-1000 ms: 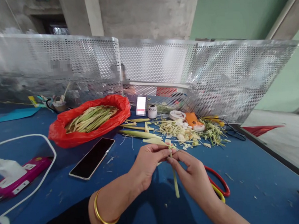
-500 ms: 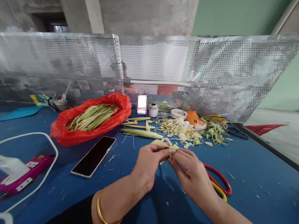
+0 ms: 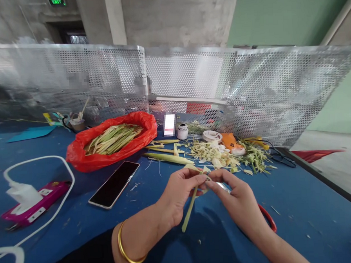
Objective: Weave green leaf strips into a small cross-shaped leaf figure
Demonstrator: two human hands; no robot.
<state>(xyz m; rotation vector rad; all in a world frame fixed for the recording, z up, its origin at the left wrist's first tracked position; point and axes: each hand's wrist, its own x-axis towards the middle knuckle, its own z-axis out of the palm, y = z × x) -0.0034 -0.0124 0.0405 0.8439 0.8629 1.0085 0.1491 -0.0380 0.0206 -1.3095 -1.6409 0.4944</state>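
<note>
Left fingers: thumb and index of the left hand [image 3: 179,196] pinched on the folded leaf piece [image 3: 192,167], which sits right of the red bag [image 3: 86,164] and nearer the wearer. If that pinch goes slack, the folds probably spring open.
Right fingers: thumb and index tips of the right hand [image 3: 242,200] closed on the same piece, farther right of the bag. Uneven pull between hands could split it along the grain.
Hanging strip: the green strip [image 3: 189,213] drops from under the left fingers, well apart from the bag, end loose. A snag or twist would tug at the folds (join hidden by fingers, can't tell if it's one piece).
Shiny sliver: something bright [image 3: 224,187] by the right palm, right of the bag. Blade? Can't tell, nor whether held. If sharp, a slip could nick leaf or finger.
Red handle: the red loop [image 3: 268,219], far right of the bag, partly behind the right forearm. A careless wrist sweep could shove it.
Scraps: trimmings [image 3: 213,151], right of the bag; usable bits could get lost there.
Phone: the flat phone [image 3: 115,185], just on the bag's near side. A left-arm swing might knock it.
</note>
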